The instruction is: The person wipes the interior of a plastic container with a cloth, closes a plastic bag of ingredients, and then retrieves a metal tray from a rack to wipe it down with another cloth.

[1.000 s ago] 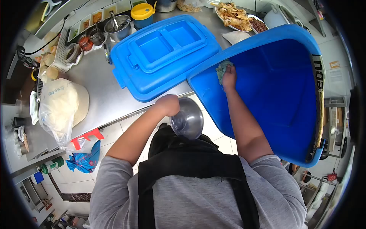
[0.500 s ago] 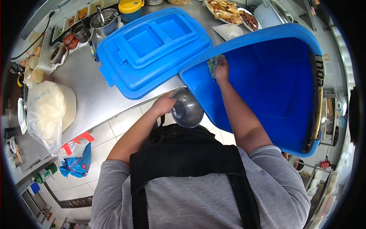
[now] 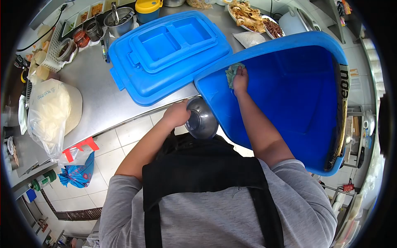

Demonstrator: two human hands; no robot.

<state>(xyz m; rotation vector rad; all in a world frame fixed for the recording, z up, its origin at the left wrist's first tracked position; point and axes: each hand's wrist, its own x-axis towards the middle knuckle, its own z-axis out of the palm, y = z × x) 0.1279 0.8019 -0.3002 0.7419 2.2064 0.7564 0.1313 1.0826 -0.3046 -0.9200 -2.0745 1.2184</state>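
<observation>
My left hand [image 3: 178, 113] grips the rim of a metal bowl [image 3: 202, 120], held tilted below the counter's front edge. Inside a large blue bin [image 3: 289, 103], my right hand [image 3: 240, 79] is closed on a green cloth [image 3: 233, 73], against the wall near the bin's left corner. The bin lies tilted with its opening facing me. Left of it, a blue lid [image 3: 165, 78] with two recesses rests on the metal counter [image 3: 93, 95].
A plastic bag of pale contents [image 3: 56, 111] sits at the counter's left. Behind the lid stand a pot with utensils [image 3: 119, 22] and a yellow-lidded container [image 3: 148, 10]. Plates of food [image 3: 248, 16] stand behind the bin. A blue bag [image 3: 78, 173] hangs below the counter.
The view has shifted. Compared with a second ago, the bowl is turned and slightly higher toward the counter. My right hand and the cloth stay near the bin's left corner.
</observation>
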